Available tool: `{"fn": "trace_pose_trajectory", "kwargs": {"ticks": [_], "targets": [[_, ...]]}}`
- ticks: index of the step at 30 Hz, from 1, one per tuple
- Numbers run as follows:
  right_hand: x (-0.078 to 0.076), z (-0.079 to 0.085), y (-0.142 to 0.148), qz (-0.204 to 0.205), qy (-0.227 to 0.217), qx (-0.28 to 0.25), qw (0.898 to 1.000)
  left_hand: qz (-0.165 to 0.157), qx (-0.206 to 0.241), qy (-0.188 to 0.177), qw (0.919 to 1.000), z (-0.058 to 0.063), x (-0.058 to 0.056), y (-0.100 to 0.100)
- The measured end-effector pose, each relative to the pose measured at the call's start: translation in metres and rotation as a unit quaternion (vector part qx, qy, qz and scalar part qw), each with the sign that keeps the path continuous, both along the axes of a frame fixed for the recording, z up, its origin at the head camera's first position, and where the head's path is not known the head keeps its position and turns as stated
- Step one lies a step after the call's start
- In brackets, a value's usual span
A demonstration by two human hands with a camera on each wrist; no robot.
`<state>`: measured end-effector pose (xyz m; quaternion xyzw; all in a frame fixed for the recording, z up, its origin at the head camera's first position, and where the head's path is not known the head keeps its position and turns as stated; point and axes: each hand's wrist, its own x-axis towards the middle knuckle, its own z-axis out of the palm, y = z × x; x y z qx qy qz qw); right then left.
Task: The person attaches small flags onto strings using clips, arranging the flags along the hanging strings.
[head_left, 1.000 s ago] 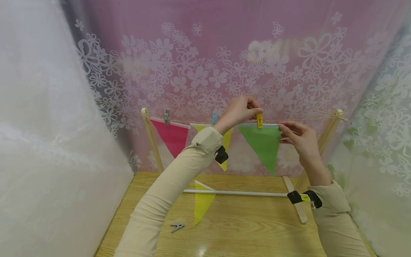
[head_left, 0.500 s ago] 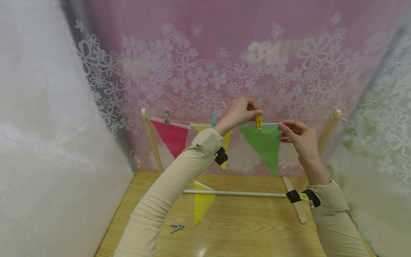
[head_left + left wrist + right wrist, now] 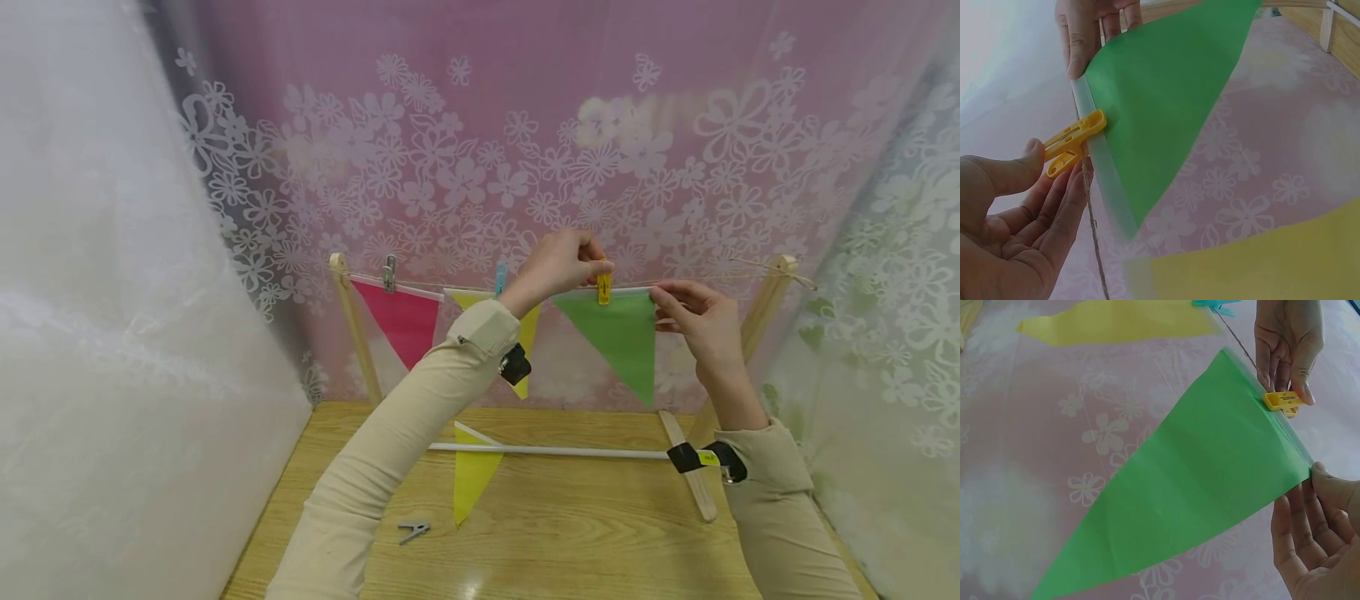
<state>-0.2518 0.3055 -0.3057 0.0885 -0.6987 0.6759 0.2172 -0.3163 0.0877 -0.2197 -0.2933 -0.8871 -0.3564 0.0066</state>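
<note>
My left hand (image 3: 566, 260) pinches the yellow clothespin (image 3: 604, 292) between thumb and fingers. The clothespin's jaws straddle the white top edge of a green pennant (image 3: 615, 337); twine (image 3: 1095, 228) runs along that edge in the left wrist view. Thumb and fingers of my right hand (image 3: 705, 327) hold the pennant's right corner. To the left hang a yellow pennant (image 3: 530, 337) under a blue clothespin (image 3: 501, 277), partly hidden by my left arm, and a pink pennant (image 3: 405, 315) under a grey clothespin (image 3: 389, 275).
Wooden posts (image 3: 767, 308) carry the twine at both ends. Low between them runs a white rod (image 3: 585, 452), near a wooden foot (image 3: 697, 487). A second yellow pennant (image 3: 474, 483) and a loose grey clothespin (image 3: 413, 532) lie on the table (image 3: 570, 533).
My left hand and the yellow clothespin have come down slightly. The green pennant's lower tip has swung a little to the right. My right hand stays at the corner.
</note>
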Motion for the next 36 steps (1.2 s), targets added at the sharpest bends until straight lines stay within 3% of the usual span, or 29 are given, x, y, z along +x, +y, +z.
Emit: {"fn": "trace_pose_trajectory", "kwargs": {"ticks": [13, 21, 29, 36], "targets": [[0.005, -0.001, -0.002, 0.000, 0.001, -0.002, 1.000, -0.010, -0.019, 0.010, 0.9997, 0.000, 0.004, -0.001], [0.011, -0.003, -0.004, 0.002, -0.004, 0.003, 1.000, -0.036, -0.010, -0.012, 0.9992, -0.001, 0.006, -0.008], [0.004, -0.006, 0.002, 0.016, -0.011, 0.012, 1.000, -0.045, -0.022, -0.010, 0.9987, -0.002, 0.003, -0.008], [-0.002, -0.009, 0.006, 0.023, -0.018, 0.027, 0.999, -0.033, -0.036, 0.003, 0.9988, -0.002, 0.000, -0.004]]}}
